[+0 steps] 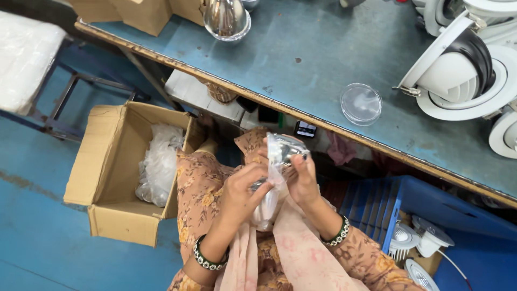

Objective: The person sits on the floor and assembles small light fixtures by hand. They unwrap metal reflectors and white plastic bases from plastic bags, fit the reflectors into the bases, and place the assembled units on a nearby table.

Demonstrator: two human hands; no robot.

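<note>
Over my lap, both hands work on a shiny silver reflector cone [284,148] wrapped in a clear plastic bag [267,207]. My left hand [240,189] grips the bag and the cone's lower part. Around the cone's upper side, the fingers of my right hand [302,178] are curled. The bag hangs down between my wrists, each of which wears a green beaded bangle. On the blue worktable [301,59] in front of me lies a clear round lens cover [361,103], apart from my hands.
An open cardboard box [116,178] with crumpled plastic bags stands on the floor at my left. White round lamp housings [463,70] crowd the table's right end. Another reflector [226,19] sits at the far edge. A blue crate [377,207] and lamp parts [417,240] are at my right.
</note>
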